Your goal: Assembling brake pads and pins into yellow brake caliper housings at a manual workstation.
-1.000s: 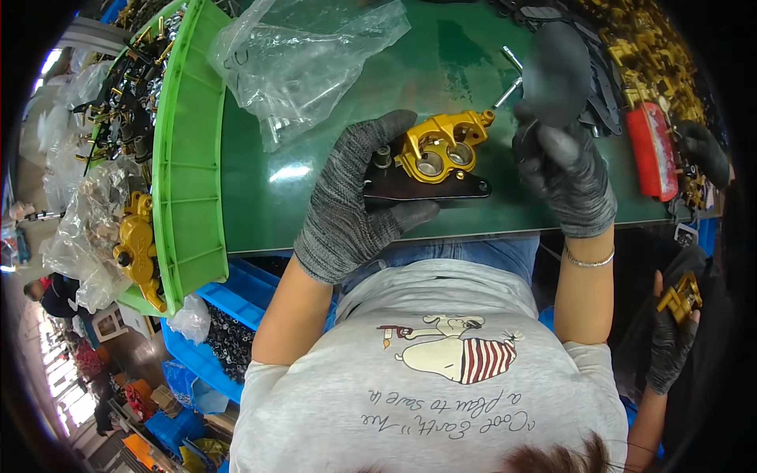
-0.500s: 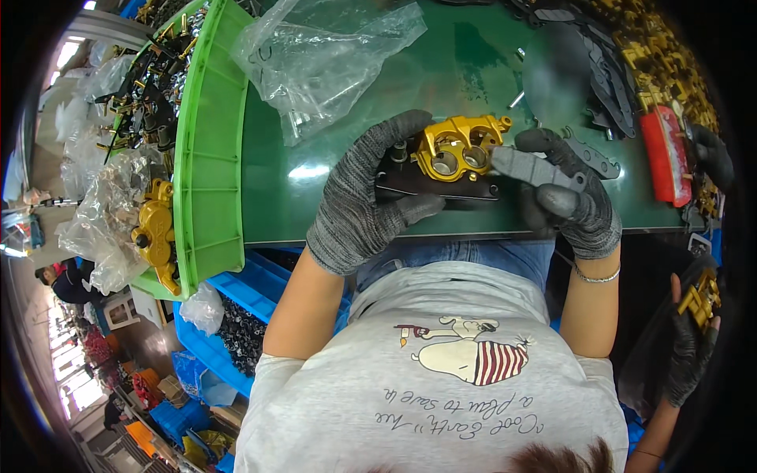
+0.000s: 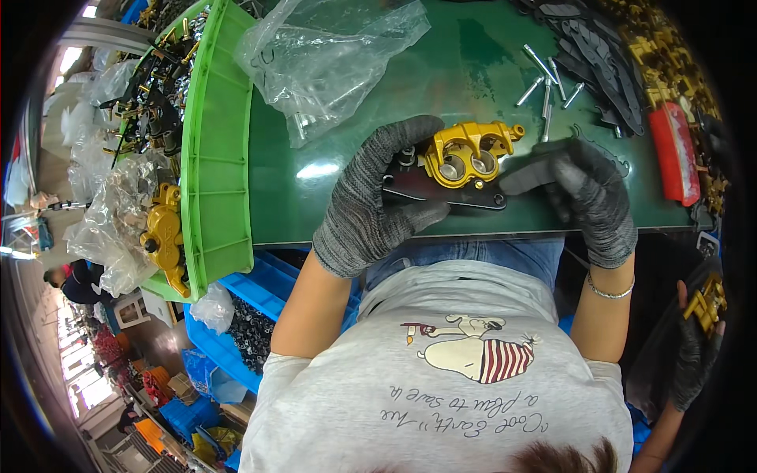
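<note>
A gold brake caliper is held over a dark bracket at the near edge of the green surface (image 3: 347, 197).

At far left, a green crate (image 3: 217, 158) is seen beside a crumpled clear plastic bag (image 3: 331, 55). The left hand (image 3: 378, 193), gloved in grey, is clamped around the left end of the gold brake caliper (image 3: 465, 154), which is set on the dark bracket (image 3: 441, 193). The right hand (image 3: 587, 193) is closed on a dark tool whose tip is touching the caliper's right side. Loose steel bolts (image 3: 544, 83) are scattered just behind.
</note>
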Available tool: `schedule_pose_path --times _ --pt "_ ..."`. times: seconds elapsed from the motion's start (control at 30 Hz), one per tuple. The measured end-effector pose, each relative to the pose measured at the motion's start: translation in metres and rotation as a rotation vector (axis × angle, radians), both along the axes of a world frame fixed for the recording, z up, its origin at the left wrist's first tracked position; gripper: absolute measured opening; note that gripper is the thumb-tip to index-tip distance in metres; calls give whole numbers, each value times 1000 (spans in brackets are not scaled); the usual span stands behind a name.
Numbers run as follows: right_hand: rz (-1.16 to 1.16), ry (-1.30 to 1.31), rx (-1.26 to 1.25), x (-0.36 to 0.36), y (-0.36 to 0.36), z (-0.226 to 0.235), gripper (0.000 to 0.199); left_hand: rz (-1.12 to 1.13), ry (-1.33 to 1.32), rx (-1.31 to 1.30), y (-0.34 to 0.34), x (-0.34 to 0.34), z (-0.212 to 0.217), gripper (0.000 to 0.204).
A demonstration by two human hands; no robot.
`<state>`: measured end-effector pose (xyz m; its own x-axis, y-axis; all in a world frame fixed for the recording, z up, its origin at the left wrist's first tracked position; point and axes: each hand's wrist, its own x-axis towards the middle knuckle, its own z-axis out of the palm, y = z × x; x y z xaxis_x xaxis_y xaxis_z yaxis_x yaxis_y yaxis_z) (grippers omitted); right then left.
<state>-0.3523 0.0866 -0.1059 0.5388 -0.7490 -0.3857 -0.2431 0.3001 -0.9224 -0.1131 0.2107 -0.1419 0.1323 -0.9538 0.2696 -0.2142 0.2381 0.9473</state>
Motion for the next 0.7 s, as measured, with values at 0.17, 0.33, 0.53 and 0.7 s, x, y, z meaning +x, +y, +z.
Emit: schedule_pose_path --times 0.17,0.33,0.53,0.7 --pt "-46 -96 -37 0 8 3 42 -23 -3 -55 -1 0 -1 69" --pt "23 -82 19 19 18 -7 44 -52 19 -51 -4 -2 0 69" --pt "62 -30 122 23 10 -8 43 -40 -42 -39 -2 0 0 69" --pt "42 -62 148 30 8 -3 34 25 -12 18 -5 -9 10 63"
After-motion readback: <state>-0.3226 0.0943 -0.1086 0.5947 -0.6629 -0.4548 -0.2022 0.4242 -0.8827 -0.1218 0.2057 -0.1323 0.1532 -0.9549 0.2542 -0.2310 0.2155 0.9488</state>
